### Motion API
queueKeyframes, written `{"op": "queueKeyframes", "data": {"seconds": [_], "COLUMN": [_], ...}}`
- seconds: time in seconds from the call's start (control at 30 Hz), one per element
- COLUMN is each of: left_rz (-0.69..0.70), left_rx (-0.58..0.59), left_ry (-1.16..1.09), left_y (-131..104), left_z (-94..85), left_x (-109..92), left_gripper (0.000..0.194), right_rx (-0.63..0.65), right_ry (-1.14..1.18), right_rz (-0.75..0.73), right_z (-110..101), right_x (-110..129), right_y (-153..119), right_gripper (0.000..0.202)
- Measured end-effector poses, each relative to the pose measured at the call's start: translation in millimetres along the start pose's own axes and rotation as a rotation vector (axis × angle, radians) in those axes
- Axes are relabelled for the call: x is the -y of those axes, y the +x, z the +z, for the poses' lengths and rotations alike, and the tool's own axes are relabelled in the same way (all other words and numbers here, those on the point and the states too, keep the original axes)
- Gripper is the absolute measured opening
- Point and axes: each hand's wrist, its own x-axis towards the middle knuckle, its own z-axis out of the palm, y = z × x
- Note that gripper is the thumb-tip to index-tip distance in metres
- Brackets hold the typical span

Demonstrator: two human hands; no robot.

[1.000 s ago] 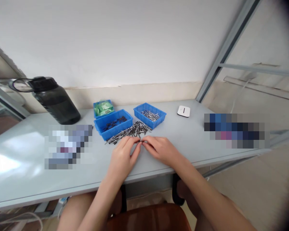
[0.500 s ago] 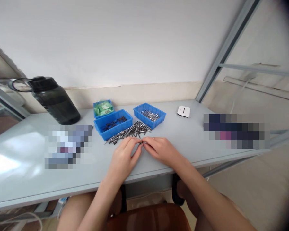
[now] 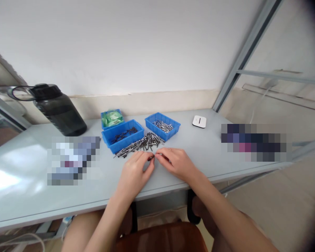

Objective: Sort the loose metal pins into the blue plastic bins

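Observation:
My left hand [image 3: 135,171] pinches a small dark screw-like piece [image 3: 151,158] between thumb and forefinger, just above the desk. At the other end of that piece are the closed fingertips of my right hand [image 3: 174,162]. Whether the right fingers grip the same piece or a separate thin pin is too small to tell. Just beyond both hands lies a loose pile of silver metal pins with dark ends [image 3: 144,141]. Behind the pile, a long blue bin [image 3: 123,141] contains short dark pieces, and another blue bin [image 3: 173,134] to its right contains thin silver pins.
A third blue bin [image 3: 102,120] with green plastic packets is at the back left. Farther left stands a big dark water bottle [image 3: 64,112]. A white box-like device [image 3: 199,121] lies at the back right. Blurred-out items [image 3: 75,159] rest on the grey desk [image 3: 107,189].
The fingertips have shifted slightly, and more of the dark piece now shows at my left fingers. The pile and bins look the same.

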Motion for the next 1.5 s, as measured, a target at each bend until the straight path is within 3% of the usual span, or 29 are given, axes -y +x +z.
{"op": "queueKeyframes", "data": {"seconds": [0.5,1.13,1.5], "left_rz": [0.010,0.086,0.097], "left_rx": [-0.005,-0.048,0.014], "left_ry": [-0.028,0.001,0.009], "left_y": [-0.5,-0.9,-2.6], "left_z": [-0.5,1.5,0.7], "left_x": [0.5,3.0,3.4], "left_gripper": [0.010,0.010,0.011], "right_rx": [0.022,0.155,0.216], "right_ry": [-0.009,0.151,0.213], "right_rz": [-0.053,0.036,0.102], "right_z": [2.3,-4.7,-8.2], "right_x": [-1.9,1.9,4.9], "right_y": [-1.4,0.8,1.1], "right_gripper": [0.021,0.020,0.015]}}
